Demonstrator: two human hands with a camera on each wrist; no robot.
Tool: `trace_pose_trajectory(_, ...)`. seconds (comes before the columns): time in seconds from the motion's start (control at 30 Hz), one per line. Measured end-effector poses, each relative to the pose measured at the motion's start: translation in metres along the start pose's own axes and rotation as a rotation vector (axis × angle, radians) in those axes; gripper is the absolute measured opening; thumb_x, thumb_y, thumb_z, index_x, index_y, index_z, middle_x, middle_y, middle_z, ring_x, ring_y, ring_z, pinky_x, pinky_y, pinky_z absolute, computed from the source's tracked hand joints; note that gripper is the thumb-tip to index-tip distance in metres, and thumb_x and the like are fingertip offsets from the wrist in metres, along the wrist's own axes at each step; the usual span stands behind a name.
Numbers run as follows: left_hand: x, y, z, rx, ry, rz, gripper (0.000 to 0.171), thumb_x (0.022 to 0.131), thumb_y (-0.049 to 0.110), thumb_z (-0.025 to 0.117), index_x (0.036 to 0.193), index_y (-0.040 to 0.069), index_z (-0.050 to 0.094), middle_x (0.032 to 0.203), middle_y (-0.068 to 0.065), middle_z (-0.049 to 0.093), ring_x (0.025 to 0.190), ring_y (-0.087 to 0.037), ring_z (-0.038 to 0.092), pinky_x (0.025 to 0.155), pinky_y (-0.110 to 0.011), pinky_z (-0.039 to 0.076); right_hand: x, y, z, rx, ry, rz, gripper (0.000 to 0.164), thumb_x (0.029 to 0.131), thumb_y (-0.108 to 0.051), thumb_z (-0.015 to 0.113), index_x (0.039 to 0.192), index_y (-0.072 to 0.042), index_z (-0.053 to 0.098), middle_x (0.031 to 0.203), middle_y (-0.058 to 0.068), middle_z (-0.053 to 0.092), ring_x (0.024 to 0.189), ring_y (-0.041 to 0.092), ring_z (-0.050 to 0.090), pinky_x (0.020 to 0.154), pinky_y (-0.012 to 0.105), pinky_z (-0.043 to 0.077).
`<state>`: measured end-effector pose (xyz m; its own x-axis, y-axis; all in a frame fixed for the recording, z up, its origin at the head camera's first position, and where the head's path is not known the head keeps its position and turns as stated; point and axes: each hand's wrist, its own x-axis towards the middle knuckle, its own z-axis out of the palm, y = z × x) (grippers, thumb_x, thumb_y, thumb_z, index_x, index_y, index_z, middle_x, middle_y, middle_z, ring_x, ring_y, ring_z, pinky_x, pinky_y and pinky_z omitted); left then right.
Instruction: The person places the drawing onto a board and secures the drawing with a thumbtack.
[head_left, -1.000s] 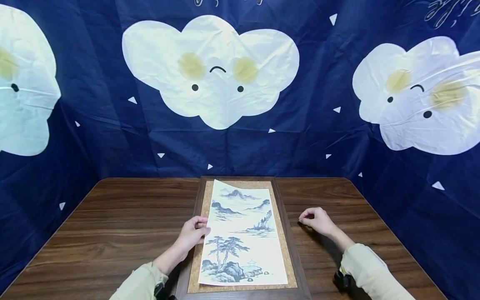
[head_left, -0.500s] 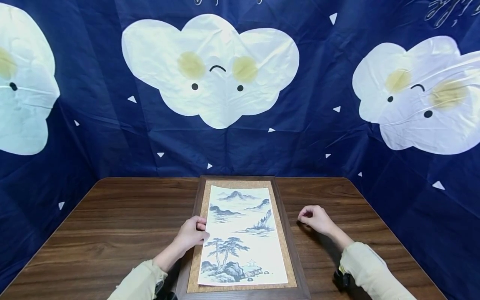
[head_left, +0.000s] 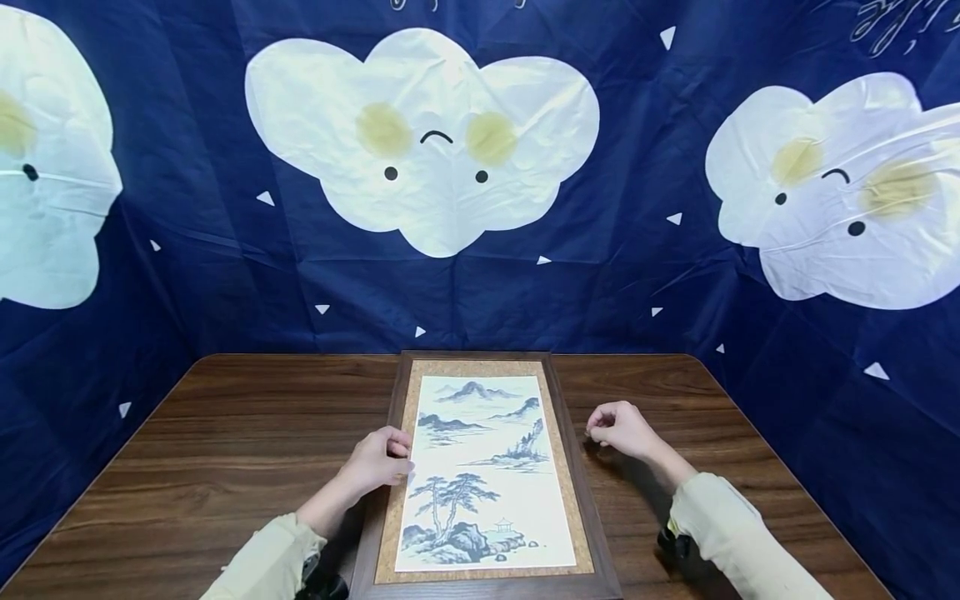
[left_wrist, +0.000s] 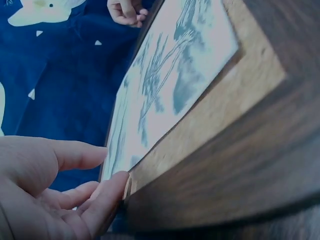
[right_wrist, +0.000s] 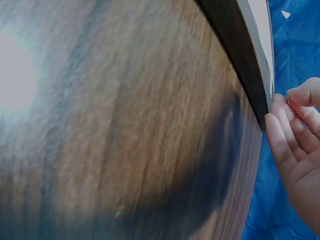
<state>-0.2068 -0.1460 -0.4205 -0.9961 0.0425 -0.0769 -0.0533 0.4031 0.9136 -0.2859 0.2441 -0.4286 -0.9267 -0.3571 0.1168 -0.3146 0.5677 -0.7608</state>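
Note:
A sheet with an ink landscape painting lies flat on a cork board in a dark wooden frame. My left hand is at the sheet's left edge. In the left wrist view, its thumb and fingers stand apart, with fingertips right at the board's edge. My right hand hovers just right of the frame, thumb and forefinger pinched together. Between them, in the right wrist view, shows the thin tip of a small pin, mostly hidden by the fingers.
The framed board rests on a brown wood-grain table with rounded far corners. Behind and at both sides hangs a dark blue curtain printed with white clouds.
The sheet's upper left corner, raised before, has come down flat on the cork. My left hand has eased off the sheet's edge. My right hand has moved slightly left and away, toward the frame.

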Motion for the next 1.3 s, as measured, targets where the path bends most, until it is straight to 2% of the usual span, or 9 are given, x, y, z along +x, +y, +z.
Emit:
trace_pose_trajectory(0.1, 0.005, -0.002, -0.010, 0.063, -0.002, 0.057, 0.035, 0.071, -0.004, 0.064, 0.104, -0.009, 0.054, 0.091, -0.016, 0.057, 0.068, -0.016, 0.057, 0.057, -0.029, 0.051, 0.002, -0.003, 0.001, -0.017, 0.005, -0.013, 0.004, 0.077, 0.002, 0.062, 0.076, 0.004, 0.065, 0.068, 0.007, 0.062, 0.058, 0.011, 0.057, 0.053, 0.024, 0.051)
trace_pose_trajectory(0.23, 0.013, -0.009, -0.026, 0.153, 0.026, 0.151, 0.037, 0.073, 0.000, 0.065, 0.108, -0.009, 0.054, 0.096, -0.018, 0.060, 0.078, -0.020, 0.056, 0.062, -0.027, 0.048, 0.004, -0.009, 0.005, 0.019, 0.003, -0.038, 0.006, 0.077, 0.003, 0.061, 0.076, 0.006, 0.065, 0.073, 0.015, 0.066, 0.058, 0.014, 0.059, 0.052, 0.026, 0.051)
trace_pose_trajectory(0.4, 0.018, -0.021, -0.041, 0.233, 0.052, 0.201, 0.041, 0.073, 0.001, 0.069, 0.110, -0.008, 0.054, 0.100, -0.020, 0.061, 0.089, -0.029, 0.058, 0.077, -0.036, 0.047, 0.010, -0.014, 0.011, 0.088, -0.009, -0.018, 0.007, 0.078, 0.005, 0.059, 0.078, 0.009, 0.064, 0.075, 0.021, 0.065, 0.061, 0.012, 0.059, 0.054, 0.028, 0.053)
trace_pose_trajectory(0.5, 0.019, -0.027, -0.045, 0.225, 0.009, 0.198, 0.046, 0.071, 0.001, 0.071, 0.113, -0.010, 0.052, 0.105, -0.023, 0.059, 0.092, -0.032, 0.057, 0.081, -0.042, 0.046, 0.014, -0.016, 0.014, 0.131, -0.029, -0.011, 0.009, 0.080, 0.006, 0.058, 0.081, 0.014, 0.062, 0.077, 0.025, 0.062, 0.065, 0.017, 0.059, 0.056, 0.035, 0.054)
trace_pose_trajectory(0.63, 0.019, -0.028, -0.043, 0.220, -0.049, 0.187, 0.051, 0.071, 0.001, 0.072, 0.116, -0.011, 0.050, 0.110, -0.024, 0.056, 0.095, -0.033, 0.056, 0.081, -0.042, 0.046, 0.021, -0.020, 0.019, 0.172, -0.049, -0.015, 0.013, 0.083, 0.006, 0.056, 0.085, 0.019, 0.059, 0.079, 0.030, 0.060, 0.066, 0.024, 0.060, 0.057, 0.040, 0.054)
trace_pose_trajectory(0.83, 0.020, -0.029, -0.040, 0.219, -0.046, 0.169, 0.055, 0.069, -0.001, 0.074, 0.118, -0.011, 0.050, 0.112, -0.024, 0.055, 0.096, -0.033, 0.055, 0.080, -0.041, 0.047, 0.028, -0.028, 0.029, 0.225, -0.038, 0.028, 0.019, 0.086, 0.001, 0.056, 0.089, 0.019, 0.059, 0.073, 0.023, 0.060, 0.063, 0.016, 0.056, 0.054, 0.032, 0.054)
trace_pose_trajectory(1.03, 0.023, -0.034, -0.042, 0.186, -0.067, 0.179, 0.057, 0.068, 0.000, 0.075, 0.118, -0.013, 0.049, 0.113, -0.026, 0.055, 0.095, -0.033, 0.056, 0.079, -0.040, 0.048, 0.032, -0.042, 0.038, 0.238, -0.013, 0.058, 0.015, 0.086, 0.005, 0.053, 0.087, 0.020, 0.057, 0.066, 0.017, 0.056, 0.057, 0.014, 0.052, 0.053, 0.037, 0.053)
trace_pose_trajectory(1.17, 0.024, -0.037, -0.044, 0.175, -0.082, 0.180, 0.056, 0.069, 0.001, 0.075, 0.117, -0.014, 0.050, 0.113, -0.027, 0.055, 0.096, -0.033, 0.056, 0.078, -0.037, 0.049, 0.033, -0.054, 0.041, 0.235, -0.022, 0.084, 0.014, 0.085, 0.006, 0.054, 0.089, 0.020, 0.054, 0.069, 0.018, 0.057, 0.059, 0.015, 0.053, 0.056, 0.039, 0.054)
trace_pose_trajectory(1.3, 0.024, -0.039, -0.045, 0.150, -0.094, 0.173, 0.056, 0.069, 0.001, 0.074, 0.118, -0.014, 0.050, 0.113, -0.027, 0.055, 0.097, -0.034, 0.055, 0.077, -0.034, 0.049, 0.039, -0.052, 0.044, 0.265, -0.034, 0.101, 0.014, 0.085, 0.006, 0.056, 0.091, 0.018, 0.055, 0.072, 0.022, 0.058, 0.061, 0.016, 0.054, 0.058, 0.037, 0.054)
